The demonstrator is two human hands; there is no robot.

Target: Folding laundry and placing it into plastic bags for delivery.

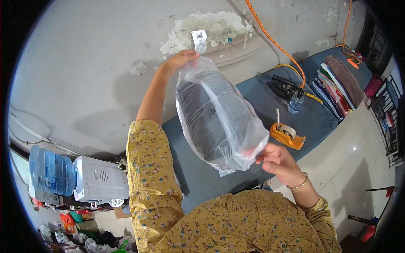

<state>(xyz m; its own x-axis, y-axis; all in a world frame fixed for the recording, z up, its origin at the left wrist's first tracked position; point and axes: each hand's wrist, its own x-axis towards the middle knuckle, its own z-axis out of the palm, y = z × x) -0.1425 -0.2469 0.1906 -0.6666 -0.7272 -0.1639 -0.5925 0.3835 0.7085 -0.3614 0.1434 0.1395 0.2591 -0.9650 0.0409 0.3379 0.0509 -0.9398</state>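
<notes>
A translucent plastic bag (218,117) is stretched slantwise between my hands, above a padded table with a blue-grey cover (316,117). My left hand (182,60) pinches its far upper end near the wall. At the near lower end, the fingers of my right hand (280,163) grip the gathered plastic, partly hidden behind it. Something dark shows through the bag; I cannot tell whether it is contents or the table behind. Just beyond my left fingertips is a white paper slip (199,39) with printing; whether I hold it is unclear.
An orange tape dispenser (288,136) sits right of the bag. Behind it are a black iron (283,85) with an orange cord (269,33) and a clear bottle (295,102). Folded clothes (338,87) are stacked farther right. A water dispenser (101,178) is at left.
</notes>
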